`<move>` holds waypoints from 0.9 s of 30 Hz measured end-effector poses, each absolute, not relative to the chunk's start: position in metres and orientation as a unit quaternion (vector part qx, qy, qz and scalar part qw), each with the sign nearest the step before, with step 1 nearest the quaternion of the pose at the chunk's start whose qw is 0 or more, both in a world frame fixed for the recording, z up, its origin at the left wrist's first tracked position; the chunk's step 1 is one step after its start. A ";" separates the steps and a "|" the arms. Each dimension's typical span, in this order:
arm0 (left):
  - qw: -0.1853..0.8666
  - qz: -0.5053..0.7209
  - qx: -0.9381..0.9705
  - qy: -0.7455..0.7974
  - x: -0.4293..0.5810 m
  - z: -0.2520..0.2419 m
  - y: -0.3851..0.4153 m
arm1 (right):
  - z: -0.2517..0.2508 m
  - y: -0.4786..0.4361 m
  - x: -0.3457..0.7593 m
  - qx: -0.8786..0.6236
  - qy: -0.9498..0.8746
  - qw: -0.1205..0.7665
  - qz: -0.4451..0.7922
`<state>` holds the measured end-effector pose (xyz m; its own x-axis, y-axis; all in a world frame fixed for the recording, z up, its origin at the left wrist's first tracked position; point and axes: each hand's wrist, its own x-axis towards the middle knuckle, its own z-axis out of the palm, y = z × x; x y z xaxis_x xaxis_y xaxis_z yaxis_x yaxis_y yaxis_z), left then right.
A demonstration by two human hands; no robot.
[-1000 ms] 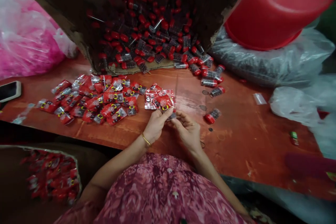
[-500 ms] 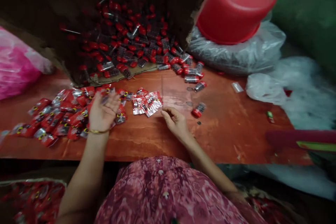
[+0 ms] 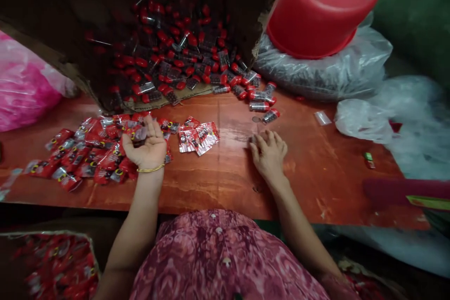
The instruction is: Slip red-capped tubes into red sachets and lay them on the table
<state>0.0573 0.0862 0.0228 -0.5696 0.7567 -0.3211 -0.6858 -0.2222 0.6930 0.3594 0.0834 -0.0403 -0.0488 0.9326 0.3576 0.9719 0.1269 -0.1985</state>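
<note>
Left hand [image 3: 147, 147]: palm up it was, thumb and fingers parted and loosely curled, right over the packet pile [image 3: 89, 138]! Whether a wrapper brushed the fingertips, I couldn't tell.
Right hand [image 3: 270, 154]: back uppermost, fingers bent down to the worktop [image 3: 228, 180], just short of the loose red-capped tubes [image 3: 259, 106]. Was anything pinched beneath? Hidden, so no call on that.
Both hands: well apart, and the step looked like a changeover, one side at the packets, the other at the tubes. The next move seemed to call for a sure fingertip grip on the right (round tubes can roll, after all).
Flat packets [image 3: 208, 133]: fanned out between the hands, untouched and within easy reach.
Cardboard box [image 3: 190, 93]: it gaped at the back with a heap of tubes [image 3: 176, 68] inside, some spilling past its right edge.
Red tub [image 3: 319, 14]: upside down on a clear sack [image 3: 337, 84], crowding the far right.
Pink bag [image 3: 28, 89]: bulging at the far left.
Worktop middle: nothing stood between the right hand and the flat packets.
</note>
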 end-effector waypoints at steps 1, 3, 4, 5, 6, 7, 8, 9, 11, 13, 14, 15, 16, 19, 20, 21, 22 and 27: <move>0.479 0.774 0.033 0.413 0.061 0.025 0.086 | -0.038 0.087 0.347 -0.636 -0.741 0.213 -0.034; 0.512 0.758 0.001 0.405 0.068 0.030 0.085 | -0.031 0.097 0.320 -0.575 -0.786 0.225 0.007; 0.524 0.749 -0.016 0.405 0.071 0.031 0.083 | -0.028 0.102 0.307 -0.547 -0.806 0.224 0.024; 0.532 0.739 -0.027 0.411 0.074 0.033 0.080 | -0.025 0.108 0.295 -0.526 -0.820 0.222 0.037; 0.541 0.725 -0.026 0.426 0.077 0.033 0.076 | -0.023 0.113 0.285 -0.514 -0.829 0.216 0.048; 0.550 0.705 -0.005 0.448 0.080 0.033 0.072 | -0.023 0.118 0.277 -0.508 -0.834 0.207 0.058; 0.555 0.679 0.038 0.478 0.084 0.033 0.068 | -0.023 0.121 0.270 -0.507 -0.836 0.199 0.067; 0.550 0.648 0.106 0.516 0.088 0.031 0.065 | -0.025 0.124 0.265 -0.510 -0.835 0.192 0.075; 0.485 0.564 0.309 0.593 0.096 0.025 0.059 | -0.031 0.126 0.260 -0.519 -0.829 0.191 0.085; 0.354 0.436 0.515 0.647 0.105 0.016 0.058 | -0.036 0.126 0.259 -0.525 -0.822 0.204 0.087; 0.290 0.359 0.591 0.661 0.109 0.011 0.059 | -0.039 0.126 0.260 -0.527 -0.819 0.211 0.087; 0.239 0.285 0.643 0.670 0.113 0.006 0.060 | -0.040 0.126 0.261 -0.527 -0.817 0.217 0.088; 0.203 0.221 0.673 0.676 0.117 0.002 0.061 | -0.041 0.126 0.263 -0.528 -0.815 0.221 0.090; 0.149 0.119 0.706 0.682 0.132 -0.009 0.067 | -0.044 0.131 0.269 -0.531 -0.808 0.234 0.104; 0.142 0.111 0.709 0.682 0.137 -0.011 0.069 | -0.045 0.133 0.272 -0.531 -0.805 0.241 0.109; 0.140 0.109 0.711 0.680 0.143 -0.012 0.071 | -0.046 0.136 0.275 -0.529 -0.803 0.249 0.116; 0.142 0.111 0.713 0.678 0.149 -0.013 0.073 | -0.047 0.139 0.279 -0.528 -0.799 0.259 0.123; 0.161 0.143 0.705 0.676 0.169 -0.014 0.081 | -0.051 0.147 0.291 -0.547 -0.778 0.281 0.127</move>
<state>0.1689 0.0814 -0.0141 0.0448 0.9989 -0.0153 0.9070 -0.0343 0.4198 0.2911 0.1469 -0.0507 -0.2435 0.9231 0.2975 0.7802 0.3687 -0.5053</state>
